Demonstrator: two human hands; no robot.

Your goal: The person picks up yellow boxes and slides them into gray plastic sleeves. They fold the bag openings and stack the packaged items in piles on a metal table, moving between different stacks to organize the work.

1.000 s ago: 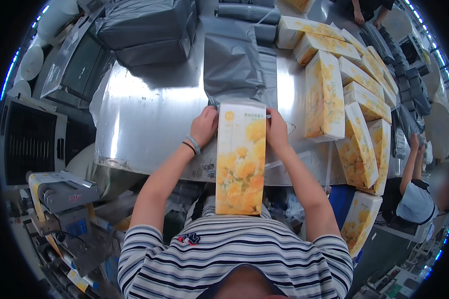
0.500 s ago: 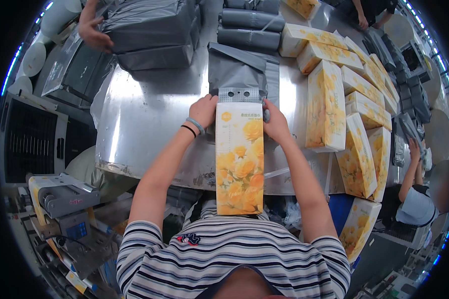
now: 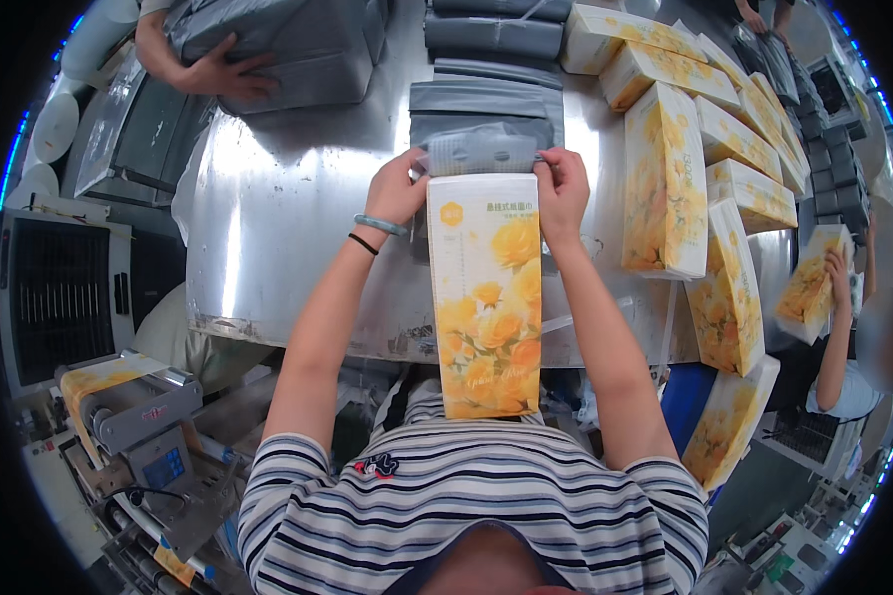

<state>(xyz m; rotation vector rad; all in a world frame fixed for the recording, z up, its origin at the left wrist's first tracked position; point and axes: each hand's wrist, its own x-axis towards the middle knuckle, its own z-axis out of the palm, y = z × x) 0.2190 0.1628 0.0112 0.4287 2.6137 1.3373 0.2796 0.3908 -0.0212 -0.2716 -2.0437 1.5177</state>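
A long tissue pack point(image 3: 486, 297) with yellow roses on white film lies upright before me, its lower end near my striped shirt. At its top is a translucent flap point(image 3: 481, 151) with two holes, a little smeared. My left hand point(image 3: 397, 188) is closed at the flap's left end. My right hand point(image 3: 563, 190) pinches the right end between thumb and fingers. Beneath and just beyond the flap lie grey plastic bags point(image 3: 486, 99); whether my fingertips also catch a bag edge is hard to make out.
Several matching tissue packs point(image 3: 665, 188) stand and lean along the right of the metal table point(image 3: 288, 228). Another person's hand point(image 3: 230, 74) rests on a large grey bundle point(image 3: 298, 50) at far left. At right, a co-worker's hand point(image 3: 836, 273) holds a pack. A machine point(image 3: 139, 407) stands lower left.
Both my hands have moved slightly away from me, and the flap has bent up. The far-left person's hand has spread over the bundle. The right co-worker now holds a tissue pack.
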